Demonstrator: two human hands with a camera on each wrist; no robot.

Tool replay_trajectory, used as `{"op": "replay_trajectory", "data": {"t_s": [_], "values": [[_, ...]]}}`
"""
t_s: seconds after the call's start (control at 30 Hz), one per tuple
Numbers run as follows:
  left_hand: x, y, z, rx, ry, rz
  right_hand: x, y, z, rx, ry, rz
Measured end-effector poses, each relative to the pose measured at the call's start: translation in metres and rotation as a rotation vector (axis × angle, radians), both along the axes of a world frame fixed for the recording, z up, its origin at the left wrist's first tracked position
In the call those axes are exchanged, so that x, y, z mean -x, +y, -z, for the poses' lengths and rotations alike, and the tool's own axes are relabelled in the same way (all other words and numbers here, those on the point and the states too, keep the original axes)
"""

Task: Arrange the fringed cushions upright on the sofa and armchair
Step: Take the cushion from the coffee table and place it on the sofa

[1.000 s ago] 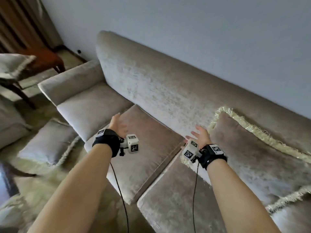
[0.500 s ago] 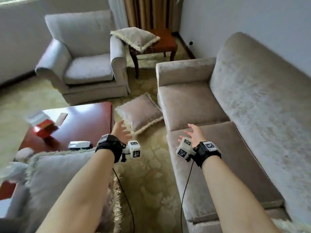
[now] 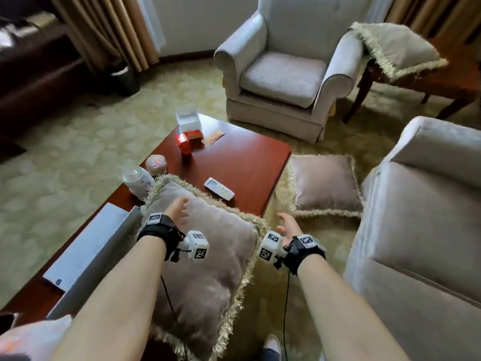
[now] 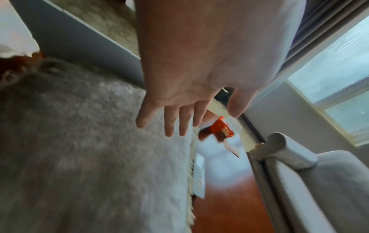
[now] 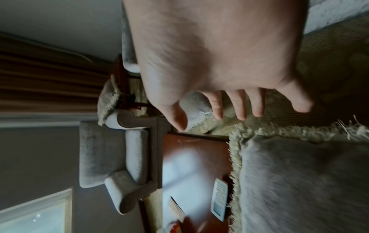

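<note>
On the left, a red-brown coffee table (image 3: 242, 162) carries a clear box (image 3: 188, 121), small red boxes (image 3: 188, 142) just beside it, a clear lidded jar (image 3: 138, 182) with a patterned ball (image 3: 155, 164) next to it, a white remote (image 3: 219, 188) and a long pale flat box (image 3: 91, 246); what the jar and boxes hold cannot be told. A fringed cushion (image 3: 205, 259), mauve-grey velvet with a shaggy cream fringe, lies flat over the near end of that table. The left hand (image 3: 177, 210) hangs above its upper part, fingers (image 4: 169, 121) straight and spread, gripping nothing; whether they touch the fabric cannot be told. The right hand (image 3: 287, 226) is past the cushion's right edge, over the carpet (image 3: 65, 162), fingers (image 5: 239, 105) loose and apart, empty. Further right, a second cushion (image 3: 324, 185) lies flat on the carpet between table and sofa (image 3: 421, 217). At the back stands the pale armchair (image 3: 283, 69), its seat bare. A third cushion (image 3: 397, 49) lies flat on a wooden side table (image 3: 442, 82) beside it.
</note>
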State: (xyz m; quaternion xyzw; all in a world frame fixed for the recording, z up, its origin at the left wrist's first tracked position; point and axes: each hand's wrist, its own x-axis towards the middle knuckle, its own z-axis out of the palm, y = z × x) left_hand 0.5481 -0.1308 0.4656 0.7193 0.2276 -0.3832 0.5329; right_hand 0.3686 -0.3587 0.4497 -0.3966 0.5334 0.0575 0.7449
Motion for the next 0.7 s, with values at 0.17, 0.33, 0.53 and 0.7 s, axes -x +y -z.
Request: {"op": "replay_trajectory", "data": {"t_s": [0.17, 0.33, 0.53, 0.7], "values": [[-0.052, 0.065, 0.071, -0.340, -0.081, 0.119, -0.033, 0.038, 0.029, -0.063, 0.136, -0.093], [-0.094, 0.109, 0.146, -0.608, -0.088, 0.426, -0.032, 0.063, 0.090, -0.055, 0.251, -0.143], [-0.127, 0.128, 0.199, -0.717, -0.058, 0.352, -0.018, 0.068, 0.211, -0.162, 0.211, -0.143], [-0.128, 0.127, 0.199, -0.711, -0.037, 0.198, -0.037, 0.085, 0.136, -0.210, 0.283, -0.014]]}}
